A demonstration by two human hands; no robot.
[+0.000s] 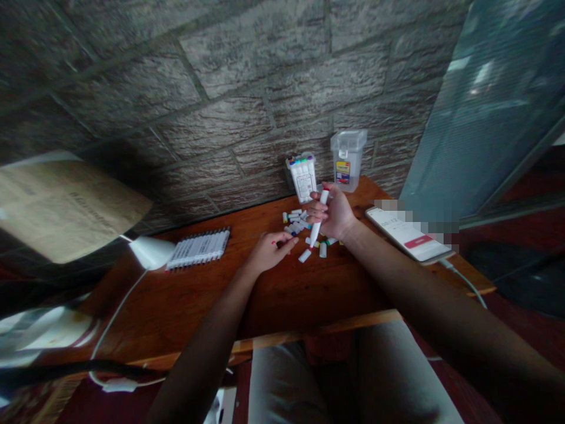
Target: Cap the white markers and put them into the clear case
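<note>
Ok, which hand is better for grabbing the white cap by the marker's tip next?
Probably the left hand: it looks empty and is near the white cap, while the right hand is busy holding the marker.

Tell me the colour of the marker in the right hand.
The marker is white with a red upper end (head view).

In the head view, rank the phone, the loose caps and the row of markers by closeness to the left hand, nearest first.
From the left hand:
1. Loose caps, just beyond the fingertips, to the right.
2. Row of markers, on the left.
3. Phone, far right, past the right forearm.
</note>
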